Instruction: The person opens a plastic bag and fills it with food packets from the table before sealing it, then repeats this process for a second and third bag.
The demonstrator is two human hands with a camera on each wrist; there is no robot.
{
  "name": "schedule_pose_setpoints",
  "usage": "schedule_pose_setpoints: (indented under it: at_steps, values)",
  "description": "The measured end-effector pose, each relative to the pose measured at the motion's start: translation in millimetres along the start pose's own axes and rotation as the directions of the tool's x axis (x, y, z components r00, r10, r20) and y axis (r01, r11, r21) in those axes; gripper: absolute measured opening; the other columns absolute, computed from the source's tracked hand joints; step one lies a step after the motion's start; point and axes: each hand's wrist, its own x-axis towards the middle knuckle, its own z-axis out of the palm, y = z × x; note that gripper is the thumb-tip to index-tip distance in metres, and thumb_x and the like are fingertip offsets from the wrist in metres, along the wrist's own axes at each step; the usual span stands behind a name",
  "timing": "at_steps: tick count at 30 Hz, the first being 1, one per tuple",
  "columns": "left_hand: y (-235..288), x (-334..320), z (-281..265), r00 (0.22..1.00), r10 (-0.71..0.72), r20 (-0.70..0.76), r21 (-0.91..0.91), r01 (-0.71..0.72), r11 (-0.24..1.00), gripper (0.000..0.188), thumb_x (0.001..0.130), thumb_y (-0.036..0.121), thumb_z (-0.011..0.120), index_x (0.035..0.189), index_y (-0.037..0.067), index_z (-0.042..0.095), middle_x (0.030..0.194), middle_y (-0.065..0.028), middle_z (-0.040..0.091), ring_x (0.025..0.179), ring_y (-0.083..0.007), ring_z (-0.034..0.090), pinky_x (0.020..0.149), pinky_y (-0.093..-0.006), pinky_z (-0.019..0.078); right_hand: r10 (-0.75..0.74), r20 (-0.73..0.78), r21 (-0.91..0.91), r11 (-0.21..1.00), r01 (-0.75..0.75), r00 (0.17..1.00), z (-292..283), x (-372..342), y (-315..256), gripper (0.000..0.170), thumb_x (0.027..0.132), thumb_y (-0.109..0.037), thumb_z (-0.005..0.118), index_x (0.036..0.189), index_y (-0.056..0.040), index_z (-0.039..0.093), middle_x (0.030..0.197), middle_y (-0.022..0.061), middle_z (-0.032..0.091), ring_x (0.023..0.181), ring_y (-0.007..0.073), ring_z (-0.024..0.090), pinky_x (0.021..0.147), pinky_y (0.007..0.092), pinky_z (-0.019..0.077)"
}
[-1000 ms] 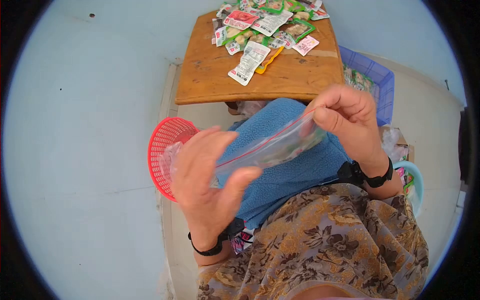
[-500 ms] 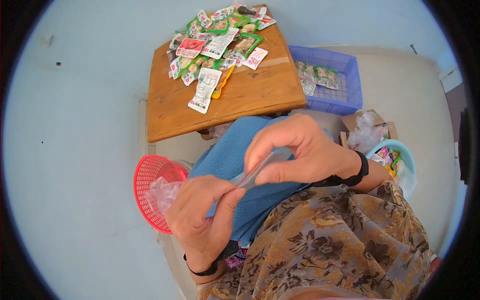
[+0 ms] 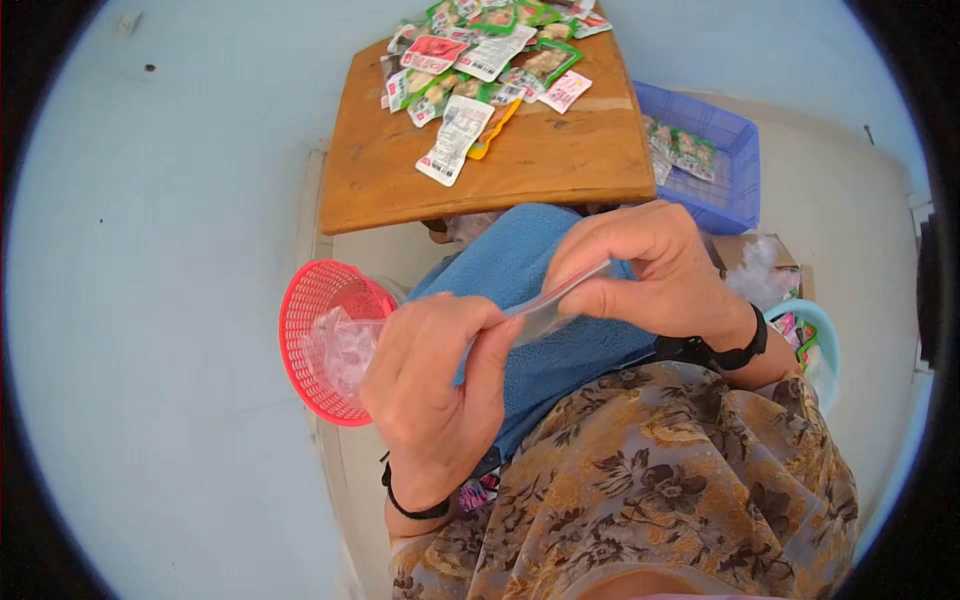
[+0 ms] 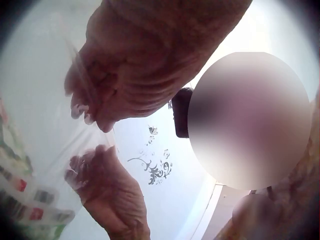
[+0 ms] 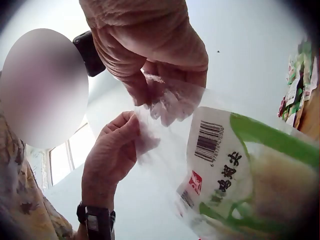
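Observation:
Both hands pinch the top edge of a clear zip bag (image 3: pixel 543 318) with a red line along it, held above the blue cloth on the lap. My left hand (image 3: pixel 432 385) grips one end between thumb and fingers. Further along the same edge, the right hand (image 3: pixel 640 270) pinches with thumb below and fingers curled over. In the right wrist view a green and white snack packet (image 5: pixel 227 165) with a barcode shows through the clear plastic. The left wrist view has both hands' fingertips close together on the film, with packets at the lower left.
A wooden table (image 3: pixel 560 160) ahead bears a pile of snack packets (image 3: pixel 490 50). At left stands a red basket (image 3: pixel 300 340) with clear bags inside. On the right are a blue-purple crate (image 3: pixel 740 185) with packets, a carton with plastic, and a light blue basin (image 3: pixel 825 340).
The left hand, spread beside the bag a second ago, now pinches its edge. The right hand has come closer to the left along that edge. The head view has also shifted.

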Motion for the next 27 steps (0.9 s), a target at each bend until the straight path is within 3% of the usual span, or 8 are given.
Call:
schedule_pose_setpoints:
  at_steps: [5,13,15,16,20,27]
  values:
    - [-3.5,-2.5,-0.5,0.999,-0.045,0.012,-0.016,0.045,0.999,0.020,0.073,-0.003,0.078,0.086,0.003,0.064,0.077,-0.0094,0.065,0.070,-0.0277,0.062,0.063,-0.0353,0.0487,0.057,-0.040,-0.051,0.997,-0.059,0.998,0.2,-1.1,2.5,0.008,0.088,-0.006,0.071,0.091,0.0011,0.072,0.081,0.0043,0.069,0.074,0.0071,0.061,0.066,0.0233,0.0497]
    - [-3.5,1.8,0.2,1.000,-0.007,0.024,-0.038,0.008,0.999,0.028,0.074,0.000,0.079,0.098,0.004,0.066,0.083,-0.0090,0.067,0.075,-0.0281,0.064,0.067,-0.0370,0.0499,0.008,-0.089,0.068,0.998,-0.002,0.996,4.3,-0.1,5.6,0.009,0.091,-0.003,0.067,0.096,0.0029,0.071,0.088,0.0060,0.069,0.077,0.0088,0.063,0.064,0.0235,0.0532]
    - [-3.3,2.4,-0.6,0.996,-0.050,0.076,0.011,0.050,0.999,0.024,0.076,0.004,0.079,0.099,0.003,0.070,0.082,-0.0079,0.069,0.073,-0.0197,0.066,0.067,-0.0311,0.0502,-0.009,-0.083,0.067,0.998,0.015,0.996,3.8,0.5,5.6,0.008,0.091,-0.002,0.067,0.097,0.0029,0.071,0.090,0.0070,0.070,0.078,0.0094,0.064,0.064,0.0237,0.0538]
    - [-3.8,2.3,-0.3,0.996,-0.051,0.075,0.011,0.050,0.999,0.024,0.076,0.004,0.079,0.099,0.003,0.070,0.082,-0.0079,0.069,0.073,-0.0197,0.066,0.067,-0.0311,0.0502,-0.017,-0.064,0.079,0.997,0.022,0.998,3.5,0.6,5.1,0.008,0.091,-0.001,0.066,0.097,0.0027,0.071,0.091,0.0074,0.070,0.078,0.0096,0.064,0.064,0.0236,0.0537]
    - [-5.6,3.8,1.1,0.994,-0.009,0.108,0.014,0.007,1.000,0.021,0.074,0.003,0.079,0.093,0.004,0.070,0.079,-0.0085,0.068,0.070,-0.0209,0.064,0.064,-0.0309,0.0488,-0.072,-0.029,0.061,0.995,0.074,0.997,3.0,1.2,6.3,0.009,0.089,0.001,0.066,0.096,0.0020,0.072,0.092,0.0083,0.071,0.079,0.0106,0.065,0.063,0.0234,0.0536]
    - [-3.7,7.0,-0.6,0.988,0.006,0.156,-0.099,0.010,0.995,0.016,0.070,0.000,0.079,0.080,0.004,0.067,0.072,-0.0069,0.063,0.063,-0.0187,0.060,0.056,-0.0293,0.0452,-0.043,-0.011,0.024,0.999,0.044,0.999,1.1,-1.2,2.5,0.009,0.087,0.001,0.068,0.094,0.0002,0.073,0.092,0.0080,0.071,0.080,0.0119,0.066,0.066,0.0250,0.0534]
